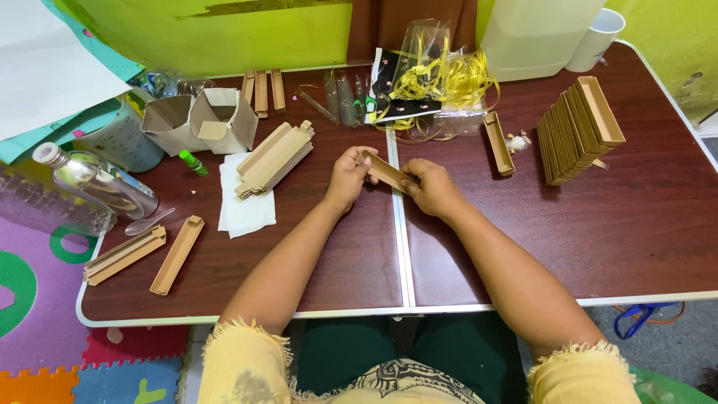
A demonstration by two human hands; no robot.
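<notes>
Both my hands hold one narrow brown cardboard box piece (pixel 384 171) above the middle of the dark wooden table (pixel 643 232). My left hand (pixel 348 177) grips its far left end, and my right hand (pixel 431 187) pinches its near right end. A flat stack of unfolded cardboard blanks (pixel 274 157) lies on a white sheet left of my left hand. A single folded tray (pixel 498 143) rests right of my right hand. A row of finished trays (pixel 576 131) stands on edge at the far right.
Yellow ribbon in clear bags (pixel 441 75) lies at the back centre. Open small cartons (pixel 202 120), a green tube (pixel 194 163), a plastic bottle (pixel 93 183) and a spoon sit at left. Two long trays (pixel 149 253) lie near the left front edge. A white jug (pixel 535 34) and cup (pixel 598 37) stand at the back right.
</notes>
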